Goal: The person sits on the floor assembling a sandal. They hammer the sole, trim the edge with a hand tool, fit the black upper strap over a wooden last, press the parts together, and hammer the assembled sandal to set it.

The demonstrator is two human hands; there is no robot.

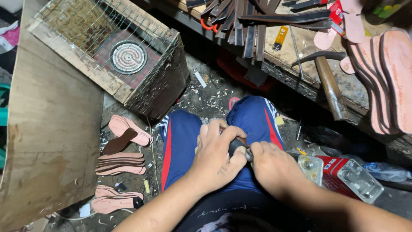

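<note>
Cluttered and dim, the workshop floor shows in the head view as dark ground strewn with scraps, with a big sheet of bare plywood leaning on the left and a wooden crate covered in wire mesh beyond the knees. I see the person sitting low in blue trousers with red side stripes, both hands together over the lap. My read of the left hand is that its fingers are curled tight over a small dark piece, which lies between the two hands, just above the thighs and mostly hidden. The right hand is closed as a fist, touching the same piece from the other side; whether it grips a tool I cannot tell. On the floor to the left lie several flat pink shoe insoles in loose stacks, and more large pink soles stand along the wooden bench at the upper right, near a wooden-handled hammer and a bundle of dark leather strips. Judging by those piles, I would say a number of pieces are already cut, while the one in hand is only mid-way through being worked.
</note>
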